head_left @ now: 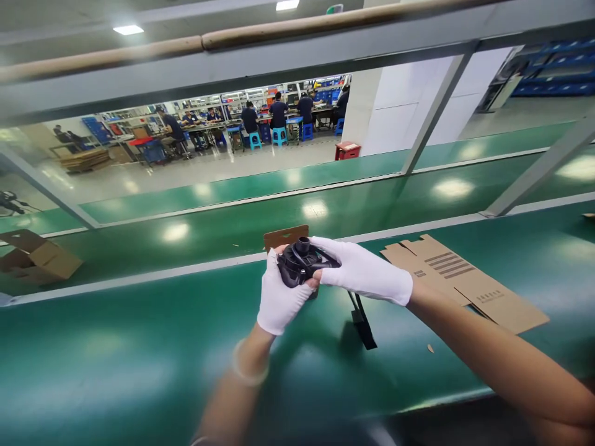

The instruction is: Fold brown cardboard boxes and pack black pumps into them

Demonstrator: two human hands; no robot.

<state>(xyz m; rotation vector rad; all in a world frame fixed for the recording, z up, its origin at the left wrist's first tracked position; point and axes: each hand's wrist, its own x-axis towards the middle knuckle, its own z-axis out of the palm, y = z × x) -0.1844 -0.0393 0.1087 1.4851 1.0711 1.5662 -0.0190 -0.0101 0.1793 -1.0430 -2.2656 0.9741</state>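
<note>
head view: both hands, in white gloves, meet above the green conveyor belt (139, 347), and everything here is placed from the black plastic pump housing (301, 263) they hold between them. the left hand (280, 296) comes up from below the housing and cups its near and left side, with the thumb tip bare against the rim. the right hand (360, 271) reaches in from the right of the housing and clasps its top and right side, fingers laid across the round body. the housing is off the belt, held in the air, its short round port pointing up (the underside is hidden by the gloves). a black strap-like piece (361, 319) hangs down from under the housing toward the belt, below and right of it; whether it touches the belt cannot be told.

just behind the housing a small brown cardboard piece (284, 237) sticks up. to the right of the housing a flattened cardboard carton (465, 282) lies on the belt, partly under the right forearm. far to the left of the housing an open cardboard box (35, 257) sits at the belt's edge. well beyond the housing, past the grey frame rails (437, 105), other people (277, 111) sit on blue stools at benches.
</note>
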